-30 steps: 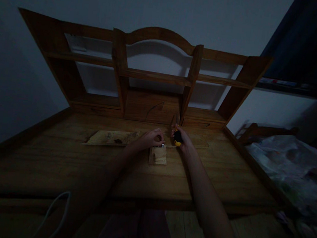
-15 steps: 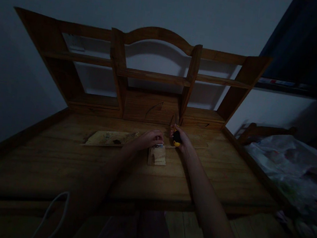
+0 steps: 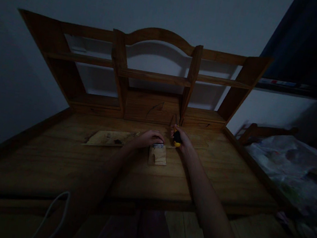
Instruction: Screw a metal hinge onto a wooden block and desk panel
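Observation:
My right hand [image 3: 185,140] is wrapped round a tool with a yellow-and-black handle [image 3: 177,138]. Beyond that fist, thin dark lines point toward the back of the desk; the dim light hides the tool's exact kind. My left hand [image 3: 148,138] reaches in from the left, its fingers bent together over a small silver metal piece [image 3: 158,145]. That piece lies along the far edge of a small wooden block [image 3: 159,158], which rests on the desk. Whether the fingers pinch the metal or only press on it is hard to see.
A rough, pale wooden board [image 3: 104,138] lies on the wooden desk [image 3: 151,183] left of my hands. A thin strip [image 3: 201,147] extends to the right. The wooden shelf unit [image 3: 154,76] stands behind. Clear plastic bags [image 3: 283,156] sit beyond the right edge.
My left fingers have lowered and flattened slightly over the metal piece. The right hand and its tool stay almost still; the view has shifted a little.

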A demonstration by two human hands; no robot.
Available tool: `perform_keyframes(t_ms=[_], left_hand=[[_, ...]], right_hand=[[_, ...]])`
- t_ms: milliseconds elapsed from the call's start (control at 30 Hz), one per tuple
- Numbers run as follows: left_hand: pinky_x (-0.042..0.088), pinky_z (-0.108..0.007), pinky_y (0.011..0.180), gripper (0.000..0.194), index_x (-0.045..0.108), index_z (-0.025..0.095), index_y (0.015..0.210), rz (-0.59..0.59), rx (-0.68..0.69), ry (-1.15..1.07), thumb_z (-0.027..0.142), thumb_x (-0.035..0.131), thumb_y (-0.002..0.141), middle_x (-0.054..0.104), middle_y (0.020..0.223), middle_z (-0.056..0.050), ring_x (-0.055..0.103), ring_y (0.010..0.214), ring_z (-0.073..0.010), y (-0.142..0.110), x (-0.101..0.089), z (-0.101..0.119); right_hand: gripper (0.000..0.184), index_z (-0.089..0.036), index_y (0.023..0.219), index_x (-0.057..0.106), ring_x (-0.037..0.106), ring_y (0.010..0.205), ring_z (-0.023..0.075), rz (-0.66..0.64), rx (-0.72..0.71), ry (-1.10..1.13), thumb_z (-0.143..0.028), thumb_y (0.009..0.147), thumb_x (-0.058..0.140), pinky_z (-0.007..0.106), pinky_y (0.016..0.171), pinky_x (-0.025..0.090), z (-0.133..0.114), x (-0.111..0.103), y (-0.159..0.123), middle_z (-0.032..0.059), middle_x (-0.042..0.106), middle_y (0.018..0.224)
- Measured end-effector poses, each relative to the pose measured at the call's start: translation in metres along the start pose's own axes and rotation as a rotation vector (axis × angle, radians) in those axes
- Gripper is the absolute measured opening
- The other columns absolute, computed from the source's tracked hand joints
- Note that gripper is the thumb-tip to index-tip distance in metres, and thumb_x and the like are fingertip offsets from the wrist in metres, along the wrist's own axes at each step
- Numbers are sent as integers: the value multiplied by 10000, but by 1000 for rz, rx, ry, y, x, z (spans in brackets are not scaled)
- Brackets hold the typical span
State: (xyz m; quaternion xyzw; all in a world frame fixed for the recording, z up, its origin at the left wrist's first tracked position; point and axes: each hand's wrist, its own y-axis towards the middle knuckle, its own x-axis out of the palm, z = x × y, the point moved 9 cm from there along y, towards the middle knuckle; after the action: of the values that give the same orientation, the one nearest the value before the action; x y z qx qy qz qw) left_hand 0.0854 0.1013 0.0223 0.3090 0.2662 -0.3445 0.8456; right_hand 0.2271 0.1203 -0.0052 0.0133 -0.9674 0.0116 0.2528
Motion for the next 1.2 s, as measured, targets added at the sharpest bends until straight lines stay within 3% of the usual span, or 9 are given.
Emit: perform_keyframes(t_ms=[467, 633, 733, 967, 1133, 1200], left_hand=[[502, -252, 741, 306, 706, 152, 874, 79, -149, 32, 445, 743, 797, 722, 829, -30, 651, 783, -153, -2, -4, -8], [496, -257, 833, 274, 720, 172, 1084, 1, -55, -8, 355, 647, 894, 735, 997, -59, 661, 910, -154, -2, 0, 3], [486, -257, 866, 216, 741, 171, 1015, -22, -6, -8, 314, 609, 920, 736, 1008, -63, 660, 942, -154, -1, 1, 5], [495, -256, 783, 247, 723, 149, 894, 57, -110, -8, 390, 715, 836, 728, 877, -41, 655, 833, -159, 0, -1, -11], [495, -266, 827, 302, 694, 162, 1116, 9, -50, -56, 351, 662, 882, 721, 978, -58, 650, 891, -155, -2, -1, 1], [486, -272, 864, 246, 709, 175, 1086, -13, -4, -33, 325, 609, 919, 715, 1021, -64, 645, 939, -156, -2, 0, 6]], right_hand=[[194, -165, 861, 638, 566, 471, 87, 20, 26, 64, -334, 825, 726, 170, 427, 438, 3, -1, 0, -12, 640, 591], [175, -160, 884, 640, 576, 471, 87, 23, 37, 74, -321, 852, 699, 169, 434, 451, 3, -1, 0, -13, 644, 596], [151, -163, 886, 643, 571, 466, 85, 25, 48, 75, -310, 871, 674, 167, 430, 450, 3, 0, 0, -18, 638, 590], [170, -171, 875, 637, 559, 459, 83, 25, 52, 71, -319, 836, 711, 168, 427, 447, 3, 0, -1, -22, 636, 594], [193, -175, 871, 631, 555, 449, 83, 34, 53, 61, -334, 823, 730, 165, 421, 448, 4, -1, 0, -24, 637, 586], [200, -172, 884, 635, 558, 455, 85, 27, 51, 60, -335, 822, 732, 163, 422, 448, 3, 0, 0, -24, 637, 586]])
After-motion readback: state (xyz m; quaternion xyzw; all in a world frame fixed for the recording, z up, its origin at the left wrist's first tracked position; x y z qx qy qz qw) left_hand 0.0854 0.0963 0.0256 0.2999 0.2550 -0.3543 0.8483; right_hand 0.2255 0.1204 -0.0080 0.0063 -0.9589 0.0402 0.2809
